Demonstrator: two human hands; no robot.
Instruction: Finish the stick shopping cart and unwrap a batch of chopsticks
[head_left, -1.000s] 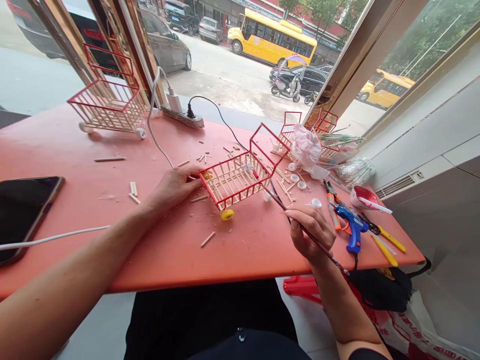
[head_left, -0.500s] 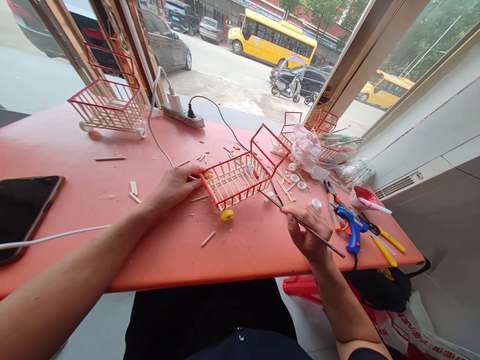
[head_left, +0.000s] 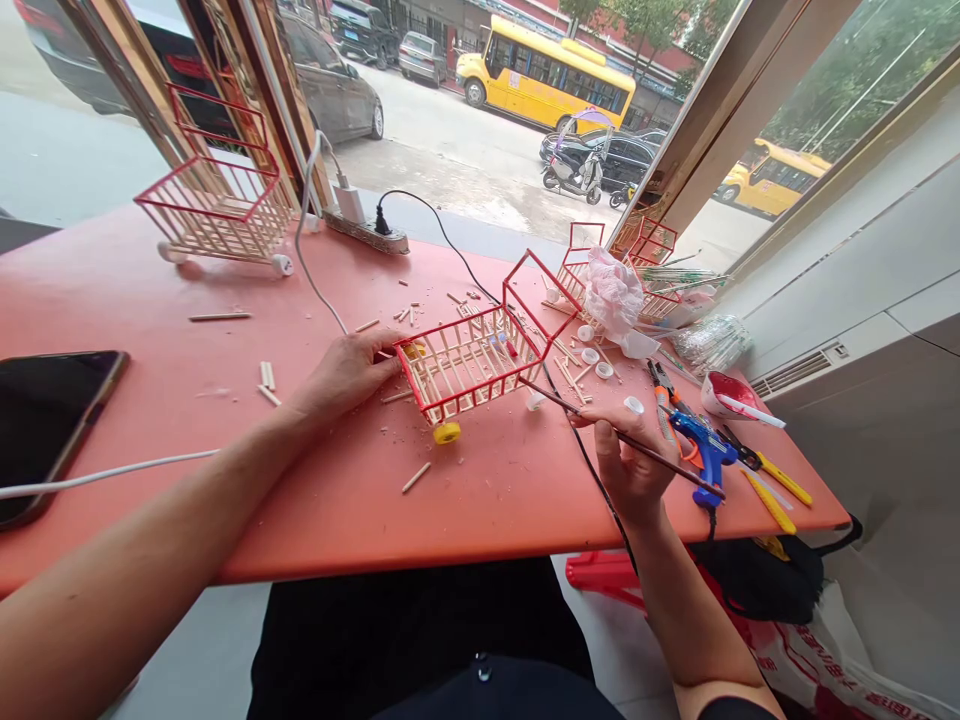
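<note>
"One toy shopping cart of pale wooden sticks with red-coloured rails (head_left: 487,388): where exactly?"

"Over the middle of the salmon-pink tabletop (head_left: 337,520), between the left hand (head_left: 352,375) and the right hand (head_left: 634,460). At its near corner, a round yellow wheel (head_left: 446,433); resting on the surface or slightly lifted, impossible to tell."

"And in those hands?"

"In the left, the cart's left end, pinched, with fingertips partly hidden behind the corner. In the right, a slim, dark-handled brush (head_left: 555,398), gripped between thumb and fingers, with its tip at the right end of the near side; touching or just short, hard to say."

"Anything different from half a second ago?"

"Yes, a slight shift of the near corner to the left, wheel included. Also a flatter slant of the brush, with its back end now across the view of the blue plastic glue gun (head_left: 709,455)."

"Meaning what for the brushwork?"

"Probably the same patch from a new angle, with hardly any travel at the tip. No dip, apparently: pale tub with deep-red contents (head_left: 712,403) well apart, beyond the glue gun."
</note>
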